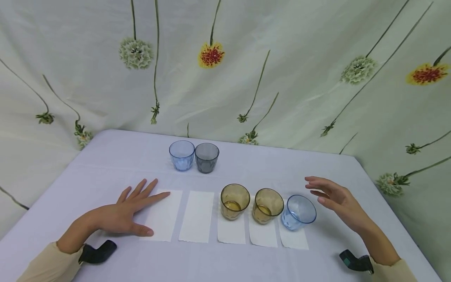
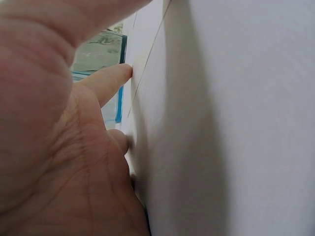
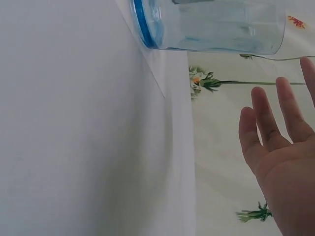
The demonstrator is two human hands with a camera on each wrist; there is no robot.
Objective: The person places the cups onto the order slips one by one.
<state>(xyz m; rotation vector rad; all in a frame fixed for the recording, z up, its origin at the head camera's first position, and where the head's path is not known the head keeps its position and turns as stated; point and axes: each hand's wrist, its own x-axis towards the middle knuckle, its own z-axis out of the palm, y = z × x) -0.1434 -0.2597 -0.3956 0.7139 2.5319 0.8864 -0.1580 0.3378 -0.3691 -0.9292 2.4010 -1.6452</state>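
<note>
On the left of the table, my left hand (image 1: 130,211) rests with spread fingers, its fingertips on the leftmost white paper strip (image 1: 165,219). My right hand (image 1: 334,199) hovers beside a blue glass (image 1: 294,219), fingers loosely extended and touching nothing. That blue glass (image 3: 221,27) stands apart from the hand in the right wrist view. To its left stand two amber glasses, one in the middle (image 1: 262,214) and one further left (image 1: 230,212). These three glasses stand on separate paper strips. The left palm (image 2: 64,147) faces the tabletop in the left wrist view.
Toward the back of the table (image 1: 267,160), another blue glass (image 1: 182,162) and a grey glass (image 1: 206,163) stand side by side. A second paper strip (image 1: 196,219) lies between the left hand and the amber glasses. A flower-patterned cloth (image 1: 282,78) hangs behind.
</note>
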